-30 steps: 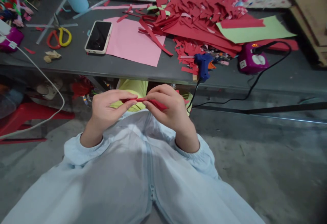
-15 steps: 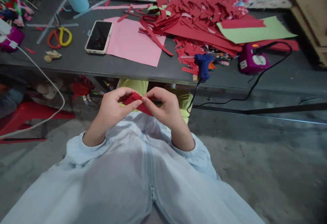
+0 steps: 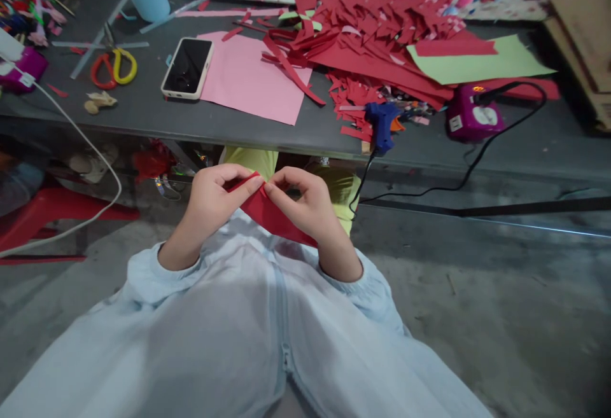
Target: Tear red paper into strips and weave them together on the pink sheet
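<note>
Over my lap, just below the table edge, I hold a piece of red paper (image 3: 274, 214) between both hands. My left hand (image 3: 214, 198) pinches its upper left edge between thumb and fingers. Close beside it, my right hand (image 3: 305, 205) pinches the top edge, thumb tip near the left thumb. The sheet slants down to the right below my fingers, and part of it is hidden behind my right hand.
On the dark table (image 3: 157, 116) lie a phone (image 3: 188, 67), pink paper (image 3: 252, 77), scissors (image 3: 114, 65) and a heap of red paper strips (image 3: 363, 23). A blue glue gun (image 3: 382, 126) sits near the front edge, its cord hanging down by a purple socket block (image 3: 472, 112).
The red paper has turned in my hands, so more of its face shows below my fingers, reaching toward my right wrist. Both hands stay in nearly the same place.
</note>
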